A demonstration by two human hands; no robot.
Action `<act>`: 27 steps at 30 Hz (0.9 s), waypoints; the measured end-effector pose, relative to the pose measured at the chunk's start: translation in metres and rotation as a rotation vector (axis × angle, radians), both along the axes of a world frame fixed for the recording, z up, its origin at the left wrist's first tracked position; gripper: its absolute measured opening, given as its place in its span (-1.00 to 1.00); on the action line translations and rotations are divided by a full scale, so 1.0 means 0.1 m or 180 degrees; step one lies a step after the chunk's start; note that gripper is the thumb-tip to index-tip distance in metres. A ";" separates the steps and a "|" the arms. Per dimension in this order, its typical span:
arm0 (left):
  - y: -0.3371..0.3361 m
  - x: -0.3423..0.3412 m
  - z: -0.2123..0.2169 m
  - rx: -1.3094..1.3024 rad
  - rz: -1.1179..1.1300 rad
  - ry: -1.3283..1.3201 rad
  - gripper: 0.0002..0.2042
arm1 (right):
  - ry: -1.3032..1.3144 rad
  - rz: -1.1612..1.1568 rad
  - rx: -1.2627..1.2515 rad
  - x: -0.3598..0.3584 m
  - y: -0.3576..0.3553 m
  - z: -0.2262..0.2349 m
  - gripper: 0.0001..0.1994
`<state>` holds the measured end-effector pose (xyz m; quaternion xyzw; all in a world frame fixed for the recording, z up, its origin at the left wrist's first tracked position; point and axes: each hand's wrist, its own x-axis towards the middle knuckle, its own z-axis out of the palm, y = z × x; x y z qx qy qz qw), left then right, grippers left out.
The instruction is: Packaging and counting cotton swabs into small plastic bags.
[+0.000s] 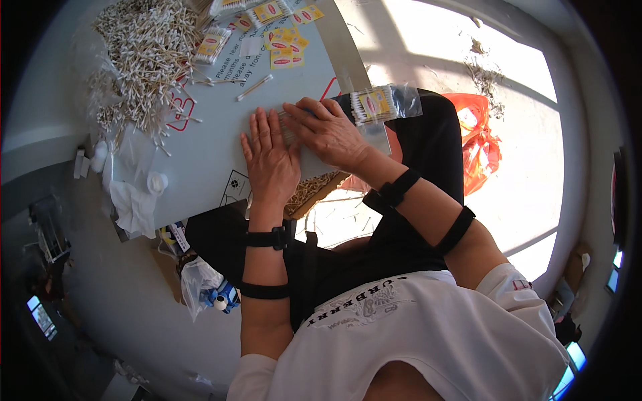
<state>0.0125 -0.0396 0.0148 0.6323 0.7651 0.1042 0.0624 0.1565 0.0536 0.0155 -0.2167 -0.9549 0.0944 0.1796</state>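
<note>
My left hand lies flat on the grey printed board, fingers stretched forward. Close beside it, my right hand reaches in from the right, its fingers slightly bent and laid over the board. Between and under the fingers is a pale, streaky patch that I cannot make out clearly. Just ahead lie a few loose cotton swabs. To the right of my right hand, a clear packet of cotton swabs with a yellow label rests at the board's edge.
A large heap of loose cotton swabs covers the far left. Yellow label cards and filled packets lie at the back. A small white round container stands at left. Below is a box of swabs; a red plastic bag sits on the floor.
</note>
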 end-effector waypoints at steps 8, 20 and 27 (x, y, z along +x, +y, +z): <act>-0.07 -0.02 0.03 0.0046 -0.0193 0.0020 -0.31 | -0.0004 -0.0039 0.0137 0.01 -0.03 -0.01 -0.50; -0.04 0.01 0.06 0.0014 -0.0106 0.0077 -0.21 | 0.0084 -0.0207 -0.0281 0.00 -0.06 -0.04 -0.44; -0.10 -0.01 0.06 -0.0078 -0.0223 0.0001 -0.19 | -0.0426 -0.0138 -0.0119 0.08 -0.16 0.04 -0.41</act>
